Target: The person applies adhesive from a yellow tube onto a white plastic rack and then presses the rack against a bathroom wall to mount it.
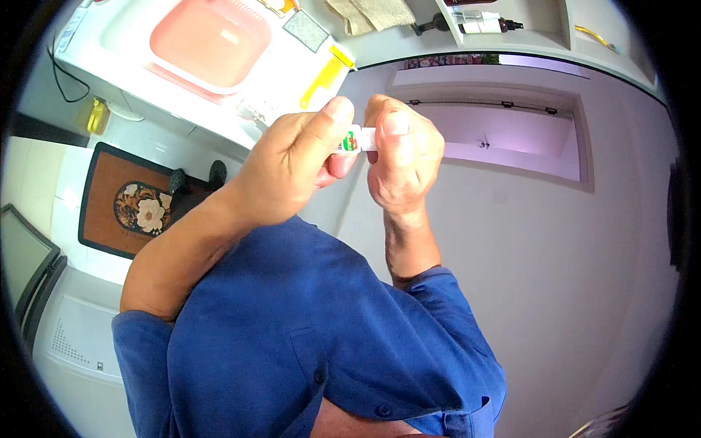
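Both my hands are raised close together above the counter's right end. My left hand (288,160) is closed around a small white tube or bottle (350,141) with a green and red label; most of it is hidden in the fingers. The white cap end (368,139) points right, toward my right hand (405,153). That hand is closed too, its thumb and bent fingers pinching the cap. Whether the cap is loose or fixed on, I cannot tell.
A pink basin (255,35) rests on the white counter (135,69), left of a yellow tube-like pack (321,79). Towels (369,14) hang behind; a shelf with bottles (483,25) and a mirror (511,139) are on the right. A floral mat (102,190) lies on the floor.
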